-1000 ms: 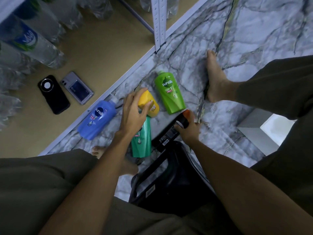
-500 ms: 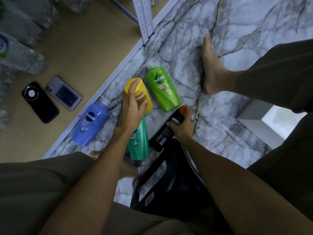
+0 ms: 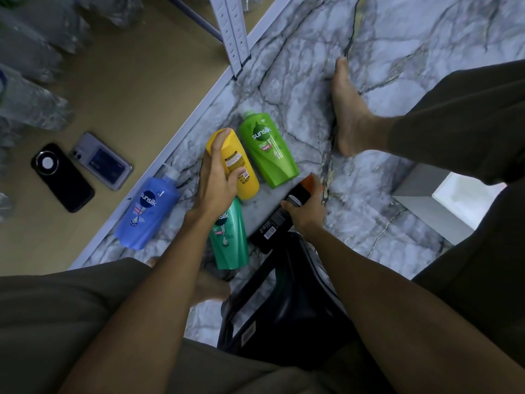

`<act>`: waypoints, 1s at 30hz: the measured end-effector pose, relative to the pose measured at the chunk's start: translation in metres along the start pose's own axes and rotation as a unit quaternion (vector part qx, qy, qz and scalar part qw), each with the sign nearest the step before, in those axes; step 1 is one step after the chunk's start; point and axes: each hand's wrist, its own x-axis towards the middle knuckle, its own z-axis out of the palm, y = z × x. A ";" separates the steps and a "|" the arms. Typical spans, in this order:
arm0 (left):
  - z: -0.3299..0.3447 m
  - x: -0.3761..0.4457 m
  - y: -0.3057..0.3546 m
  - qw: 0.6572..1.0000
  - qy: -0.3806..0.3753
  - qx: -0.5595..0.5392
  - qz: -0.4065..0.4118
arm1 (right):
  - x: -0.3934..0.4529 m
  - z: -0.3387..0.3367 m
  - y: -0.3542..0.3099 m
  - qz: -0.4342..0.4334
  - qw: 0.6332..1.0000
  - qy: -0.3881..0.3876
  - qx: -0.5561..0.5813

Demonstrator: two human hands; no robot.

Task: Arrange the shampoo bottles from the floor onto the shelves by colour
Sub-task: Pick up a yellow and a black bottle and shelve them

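Note:
Five shampoo bottles lie on the marble floor. My left hand is wrapped around the yellow bottle, back label up. My right hand grips the black bottle with an orange cap near its upper end. A light green bottle lies just right of the yellow one. The teal bottle lies under my left wrist, partly hidden. The blue bottle rests against the white edge of the lowest shelf.
Two phones, one black and one grey, lie on the tan shelf board beside clear water bottles. A white shelf post stands at top centre. A black stool is below me; a bare foot rests right.
My left hand has closed around the yellow bottle and turned it label side up. The right hand stays on the black bottle. The view has shifted slightly.

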 end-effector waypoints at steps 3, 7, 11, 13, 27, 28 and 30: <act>-0.004 -0.005 0.000 1.000 0.018 0.004 -0.018 | -0.001 -0.006 -0.008 -0.044 0.998 -0.031 -0.017; -0.015 -0.010 0.007 0.999 0.032 -0.012 -0.034 | -0.007 -0.013 -0.022 -0.110 0.992 -0.036 -0.050; -0.032 -0.018 0.014 0.999 0.023 -0.023 -0.032 | -0.015 -0.020 -0.040 -0.167 0.983 -0.048 -0.052; -0.042 -0.024 0.020 0.999 0.028 -0.028 -0.032 | -0.017 -0.025 -0.054 -0.196 0.977 -0.059 -0.066; -0.152 -0.062 0.102 0.990 0.111 -0.028 0.078 | -0.065 -0.063 -0.217 -0.453 0.882 -0.122 -0.051; -0.162 -0.065 0.112 0.989 0.121 -0.022 0.087 | -0.073 -0.066 -0.232 -0.467 0.874 -0.124 -0.045; -0.182 -0.072 0.135 0.982 0.153 -0.011 0.112 | -0.089 -0.072 -0.263 -0.501 0.856 -0.126 -0.035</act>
